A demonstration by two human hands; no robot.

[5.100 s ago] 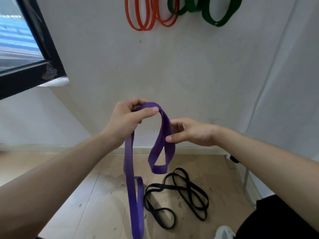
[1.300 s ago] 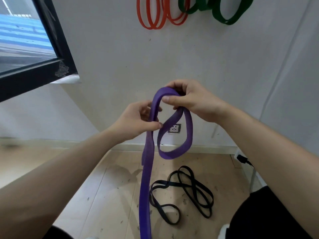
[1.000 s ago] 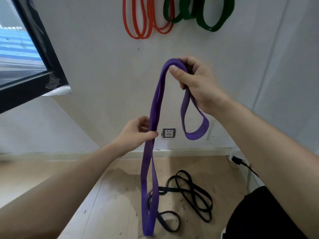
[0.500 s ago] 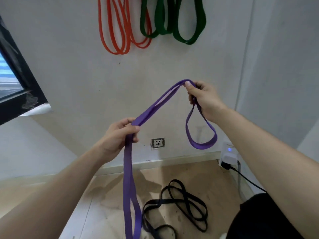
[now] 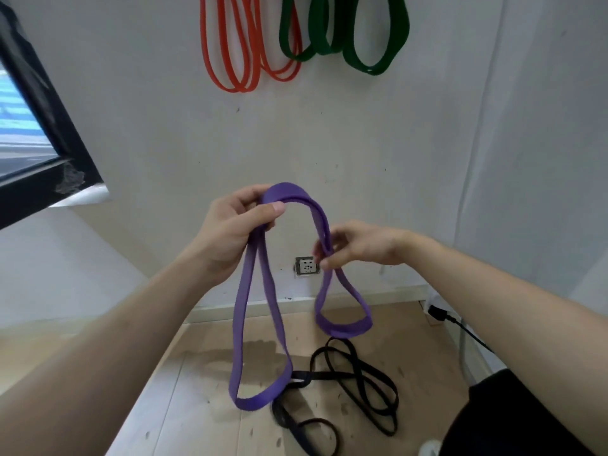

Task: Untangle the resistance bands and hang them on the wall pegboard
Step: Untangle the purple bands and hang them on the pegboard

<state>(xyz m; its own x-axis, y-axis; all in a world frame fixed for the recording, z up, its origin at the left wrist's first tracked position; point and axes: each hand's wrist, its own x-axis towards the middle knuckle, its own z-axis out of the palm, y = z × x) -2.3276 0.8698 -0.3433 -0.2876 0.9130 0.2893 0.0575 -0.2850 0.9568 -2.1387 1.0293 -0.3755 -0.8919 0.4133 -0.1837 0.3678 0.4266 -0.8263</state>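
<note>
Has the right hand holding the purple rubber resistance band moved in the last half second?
Yes. The right hand has dropped: it was well above the square wall socket, and now pinches the purple rubber resistance band nearly level with it.

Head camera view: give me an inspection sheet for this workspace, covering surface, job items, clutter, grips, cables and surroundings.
Surface: light wood-look floor, a darker patch below the hands.
Job's things: purple band held up, two loops hanging; black band in tangled loops on the floor; orange bands and green bands hang on the wall; their pegs are out of frame.
Clutter: small dark specks on the floor.
Grips: left hand holds the purple band's top fold; right hand pinches its doubled strands.
Cables: black plug and cable at the right wall.
Surroundings: white wall, wall socket, black window frame.
</note>
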